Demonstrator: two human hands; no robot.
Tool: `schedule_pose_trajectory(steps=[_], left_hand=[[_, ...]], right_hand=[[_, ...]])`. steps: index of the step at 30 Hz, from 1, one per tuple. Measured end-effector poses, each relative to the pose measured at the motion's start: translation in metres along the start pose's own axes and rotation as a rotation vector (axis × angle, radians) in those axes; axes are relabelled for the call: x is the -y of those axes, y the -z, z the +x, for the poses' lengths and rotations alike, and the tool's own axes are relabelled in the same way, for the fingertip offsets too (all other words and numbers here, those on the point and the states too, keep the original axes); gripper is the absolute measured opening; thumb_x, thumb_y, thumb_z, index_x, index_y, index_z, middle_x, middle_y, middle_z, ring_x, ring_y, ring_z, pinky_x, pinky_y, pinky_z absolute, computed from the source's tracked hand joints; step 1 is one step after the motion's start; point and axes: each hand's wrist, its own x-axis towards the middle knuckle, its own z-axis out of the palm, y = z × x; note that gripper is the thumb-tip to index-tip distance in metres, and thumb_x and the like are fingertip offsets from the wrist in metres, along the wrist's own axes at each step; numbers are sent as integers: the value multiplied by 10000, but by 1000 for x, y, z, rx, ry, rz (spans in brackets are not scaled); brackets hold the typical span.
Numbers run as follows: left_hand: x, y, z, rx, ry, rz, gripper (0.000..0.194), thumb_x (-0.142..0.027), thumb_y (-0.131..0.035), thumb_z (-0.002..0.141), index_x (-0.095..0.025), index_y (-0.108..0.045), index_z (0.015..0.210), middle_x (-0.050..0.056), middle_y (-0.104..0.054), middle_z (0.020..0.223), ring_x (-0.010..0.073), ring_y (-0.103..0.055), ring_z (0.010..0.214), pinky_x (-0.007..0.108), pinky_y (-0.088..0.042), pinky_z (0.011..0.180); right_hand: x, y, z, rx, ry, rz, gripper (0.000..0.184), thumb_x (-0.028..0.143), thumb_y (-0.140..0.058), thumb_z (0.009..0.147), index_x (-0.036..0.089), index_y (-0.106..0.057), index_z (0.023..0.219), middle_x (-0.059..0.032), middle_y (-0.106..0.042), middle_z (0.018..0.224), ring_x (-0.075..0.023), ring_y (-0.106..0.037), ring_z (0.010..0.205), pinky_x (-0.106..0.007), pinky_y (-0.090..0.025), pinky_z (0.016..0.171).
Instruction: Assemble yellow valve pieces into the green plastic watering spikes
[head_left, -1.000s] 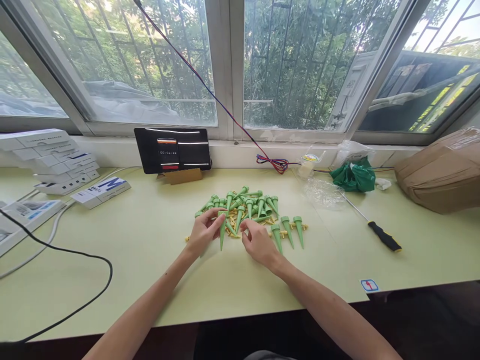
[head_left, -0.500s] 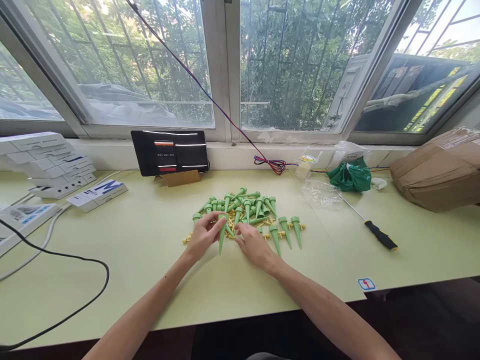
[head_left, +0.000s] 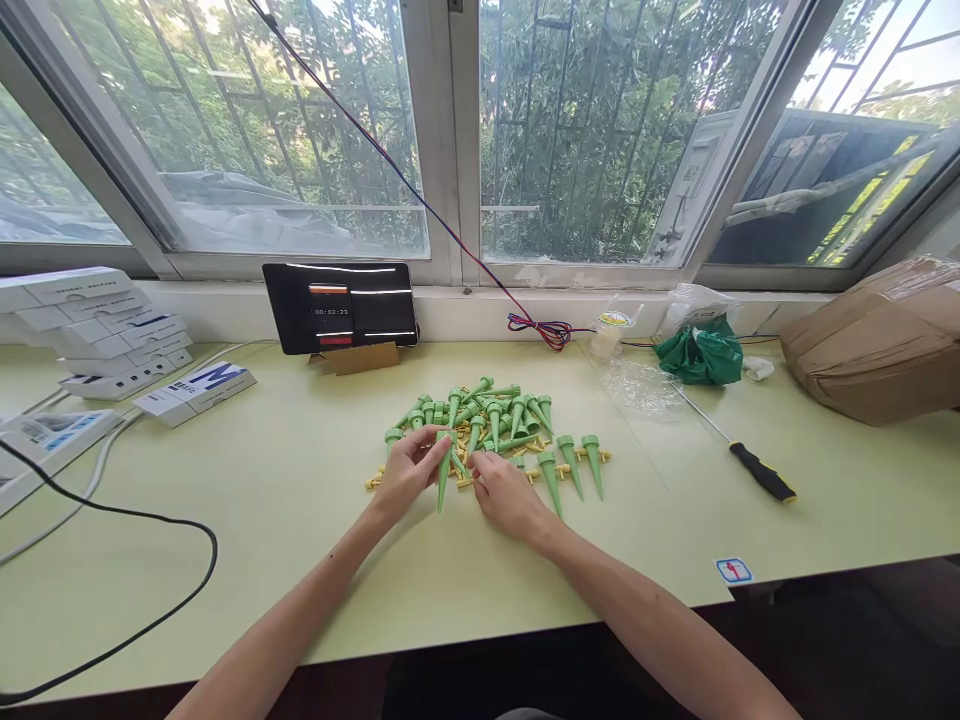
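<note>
My left hand (head_left: 409, 470) pinches a green watering spike (head_left: 443, 480) by its wide top, the pointed end hanging down. Close beside it, my right hand (head_left: 506, 490) has its fingers closed at a small yellow valve (head_left: 465, 483), which shows at the fingertips; part of the grip is hidden. Behind both hands lies a heap of green spikes (head_left: 495, 415) mixed with small yellow valves. To the right of my right hand, three spikes (head_left: 570, 465) lie side by side, with yellow pieces at some of their tops.
A screwdriver (head_left: 761, 472) lies at the right, near crumpled clear plastic (head_left: 641, 385) and a green bag (head_left: 701, 352). A tablet (head_left: 341, 310) showing a timer stands at the back. White boxes (head_left: 112, 325) are stacked at left; a black cable (head_left: 202, 525) curves across the table.
My right hand has drawn back slightly from the heap, and a yellow valve now shows at its fingertips. My left hand keeps the spike in nearly the same place.
</note>
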Motion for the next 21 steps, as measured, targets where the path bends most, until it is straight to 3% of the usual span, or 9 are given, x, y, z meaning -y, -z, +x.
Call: schedule_pose_trajectory(steps=[14, 21], left_hand=[[-3, 0, 0, -18, -5, 16, 319, -463, -685, 827, -175, -664, 962, -51, -415, 580, 73, -375, 455, 172, -336, 369], [-2, 1, 1, -24, -14, 23, 316, -460, -680, 830, -174, -663, 962, -47, -421, 587, 74, -365, 458, 175, -332, 367]], right_hand=[[-2, -2, -2, 75, -1, -103, 123, 90, -481, 944, 178, -567, 942, -59, -592, 972, -159, -572, 756, -267, -304, 605], [1, -3, -5, 22, 1, -59, 130, 130, -464, 950, 178, -580, 980, -66, -596, 977, -171, -584, 778, -268, -363, 640]])
